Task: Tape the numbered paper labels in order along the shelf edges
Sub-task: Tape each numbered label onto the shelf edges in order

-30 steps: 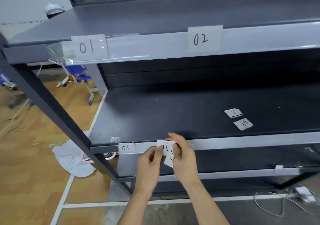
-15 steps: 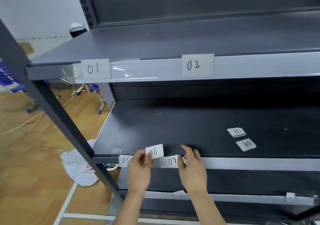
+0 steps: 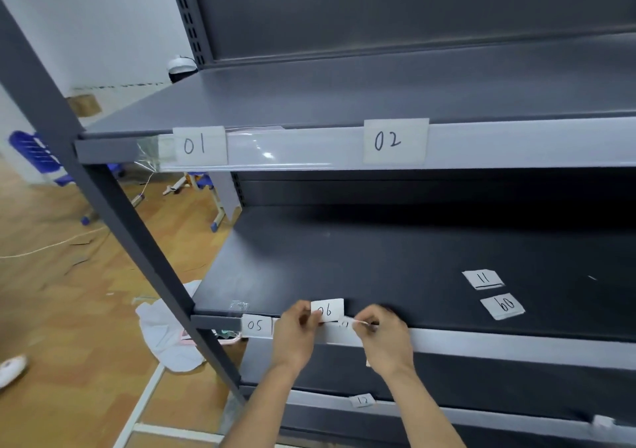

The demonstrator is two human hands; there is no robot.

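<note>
Left hand (image 3: 296, 334), lower centre: thumb and fingers clamped on the lower left corner of a white paper label marked 06 (image 3: 327, 310). The label is upright, at the front lip of the middle shelf. Right hand (image 3: 385, 339), just right of it, fingers curled together, pinches a thin pale strip (image 3: 354, 322) that runs leftward toward the 06 label. The strip is blurred, so material unclear.

Dark grey metal shelf unit (image 3: 413, 10) fills most of the frame, its slanted upright crossing the left side. Brown wood-pattern floor (image 3: 51, 310) at left. Crumpled white cloth (image 3: 165, 341) lies on the floor behind the upright, lower left. Blue plastic chair (image 3: 32, 149) at the far left edge.

Pale grey front edge of the top shelf (image 3: 516, 144) carries a white paper label marked 01 (image 3: 199, 145) toward the left and a white paper label marked 02 (image 3: 395, 141) at centre, well apart. Pale grey front edge of the middle shelf (image 3: 499, 344) carries a small white label marked 05 (image 3: 255, 325), just left of the left hand.

Two loose white labels lie flat on the middle shelf at right, near each other: one marked 11 (image 3: 483, 279), and below it one whose digits read upside down (image 3: 503, 305). A small white label marked 12 (image 3: 362, 400) sits on the lowest shelf edge, between the forearms.
</note>
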